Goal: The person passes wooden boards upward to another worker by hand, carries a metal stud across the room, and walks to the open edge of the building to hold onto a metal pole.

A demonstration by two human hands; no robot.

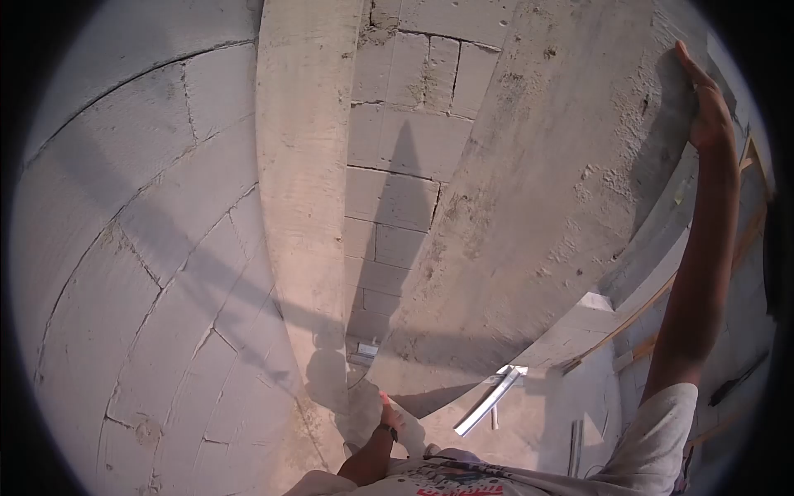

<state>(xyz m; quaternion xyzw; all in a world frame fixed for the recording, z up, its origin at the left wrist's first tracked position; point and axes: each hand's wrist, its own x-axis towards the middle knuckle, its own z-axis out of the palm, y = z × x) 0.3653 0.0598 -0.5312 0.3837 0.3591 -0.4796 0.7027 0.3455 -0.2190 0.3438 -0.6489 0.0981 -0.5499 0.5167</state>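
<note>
A broad grey slab face (513, 190), patched with rough cement, rises in front of me and slants to the upper right. My right hand (711, 116) is raised on a stretched arm at the slab's right edge, fingers extended and lying along it. Low in the view, my left hand (390, 413) is close to the slab's lower left corner, with a dark band at the wrist. One finger of it points upward; the others are too small and partly hidden to read. I cannot tell whether the left hand touches the slab.
Pale block walls stand at the left (141, 273) and behind the gap (405, 149), with a smooth upright strip (302, 165) between. Metal profiles (492, 401) lie lower right. Wooden battens (637, 351) stand at the far right. Shadows cross the walls.
</note>
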